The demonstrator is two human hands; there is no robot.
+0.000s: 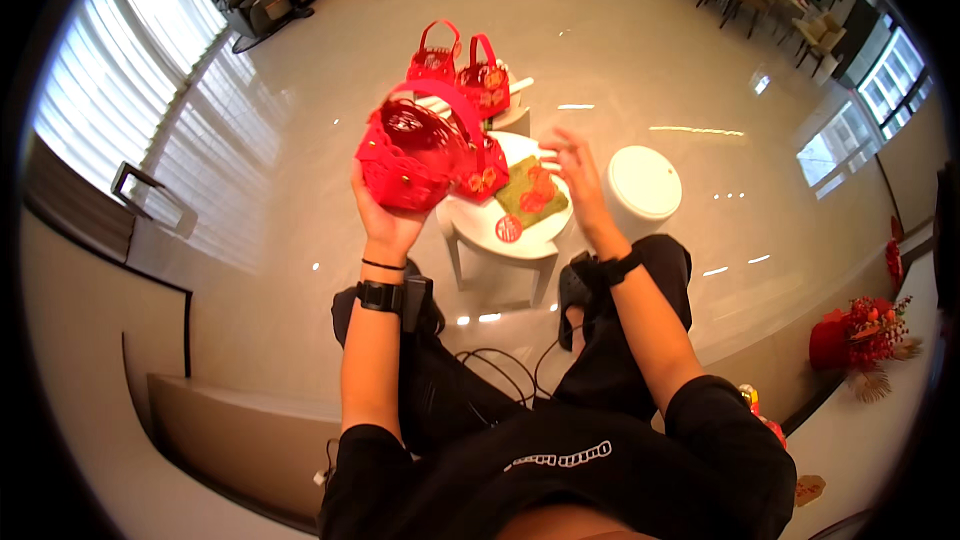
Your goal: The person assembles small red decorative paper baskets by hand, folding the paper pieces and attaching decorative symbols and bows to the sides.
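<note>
My left hand [388, 220] is closed around the lower side of a red basket [400, 165], holding it tilted above the left part of a small white table [480, 225]. Its cut-out rim and dark inside face up, and a red strap handle arches behind it. Another red piece with orange flower trim [482, 178] shows beside it, partly hidden; I cannot tell whether it is a separate basket. My right hand [572, 165], slightly blurred, hovers at the table's right side with fingers apart and nothing in them. Below it lies a green flat sheet [520, 195] with red round cut-outs [540, 190].
One red round cut-out [508, 229] lies near the table's front edge. Two more red handled baskets, one at the back [433, 64] and one nearer [483, 87], stand beyond the table. A round white stool [643, 183] is to the right. Cables [497, 360] lie between my legs.
</note>
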